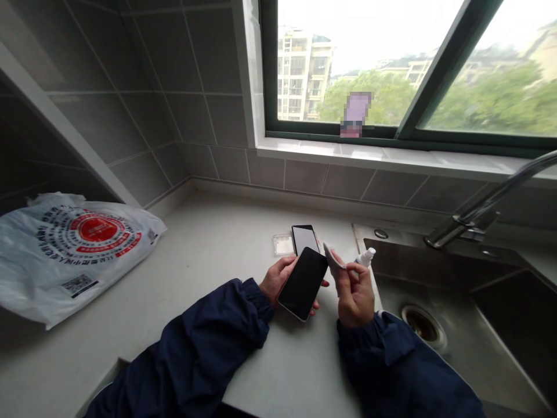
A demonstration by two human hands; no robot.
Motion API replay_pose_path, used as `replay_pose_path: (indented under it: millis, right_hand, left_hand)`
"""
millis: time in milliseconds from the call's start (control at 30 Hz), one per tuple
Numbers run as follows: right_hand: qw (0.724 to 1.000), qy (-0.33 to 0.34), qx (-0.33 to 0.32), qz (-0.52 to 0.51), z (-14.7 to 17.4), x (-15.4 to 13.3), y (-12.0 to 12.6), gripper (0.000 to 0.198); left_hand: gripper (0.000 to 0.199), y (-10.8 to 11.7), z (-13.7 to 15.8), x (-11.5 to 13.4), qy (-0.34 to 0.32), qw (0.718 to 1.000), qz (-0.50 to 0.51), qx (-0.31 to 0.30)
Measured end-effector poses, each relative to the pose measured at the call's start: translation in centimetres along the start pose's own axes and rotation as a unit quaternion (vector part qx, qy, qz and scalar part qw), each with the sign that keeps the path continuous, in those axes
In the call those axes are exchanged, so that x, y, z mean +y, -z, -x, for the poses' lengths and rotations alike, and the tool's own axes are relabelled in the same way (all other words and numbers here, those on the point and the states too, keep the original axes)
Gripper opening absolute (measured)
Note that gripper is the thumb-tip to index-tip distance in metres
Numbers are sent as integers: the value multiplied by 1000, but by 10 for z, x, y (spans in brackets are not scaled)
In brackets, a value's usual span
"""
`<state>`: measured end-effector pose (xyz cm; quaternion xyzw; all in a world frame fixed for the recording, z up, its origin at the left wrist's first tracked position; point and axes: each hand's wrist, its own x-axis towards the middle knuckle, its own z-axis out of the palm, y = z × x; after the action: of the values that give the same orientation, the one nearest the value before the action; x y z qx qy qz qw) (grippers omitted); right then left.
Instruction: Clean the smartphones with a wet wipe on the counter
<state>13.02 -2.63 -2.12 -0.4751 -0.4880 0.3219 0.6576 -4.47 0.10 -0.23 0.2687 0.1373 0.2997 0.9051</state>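
My left hand (275, 278) is closed around a smartphone (303, 283), with its dark screen facing up and tilted. The thumb lies on the left edge, and fingertips show past the right edge. Just to the right, my right hand (357, 295) pinches a thin grey cloth (333, 264), held apart from the phone. A white-capped small bottle (366, 256) shows behind the right fingers; its lower part is hidden. Beyond the held phone a second phone (305, 238) lies on the counter, its near end covered. Beside it is a clear plastic case (284, 244).
A printed white plastic bag (87, 255) sits on the left of the pale counter (213, 244). On the right is a steel sink (456, 302) with a faucet (448, 232). A tiled wall and window (369, 64) rise behind; a blurred patch covers something at the window's lower frame.
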Motion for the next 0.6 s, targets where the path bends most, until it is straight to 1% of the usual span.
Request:
replay_pose_path:
  millis: [33,100,200,267,400,467,533,600]
  right_hand:
    - [999,29,-39,13,5,-2,-3,22]
    - [987,91,-115,63,12,-3,-6,17]
    - [959,155,-195,138,14,-2,-4,24]
    - [940,181,-228,177,11,-1,0,30]
    - [902,238,-272,238,5,2,7,38]
    - [886,261,-280,261,4,3,8,42]
    - [880,273,-274,275,5,3,8,45]
    - [881,279,-260,279,6,2,8,50]
  left_hand:
    - [65,-1,-1,-1,-4,1000,9,9]
    - [60,-2,-2,-2,-38,998,26,40]
    - [55,-5,-4,-3,-95,992,42,72]
    - [54,-6,-4,-3,-100,991,41,77]
    - [52,-7,-5,-2,-97,990,33,94]
    - [53,-9,-5,-1,-99,990,34,92]
    - [53,-11,-5,0,-106,990,37,85]
    - [54,-13,-5,0,-117,989,39,79]
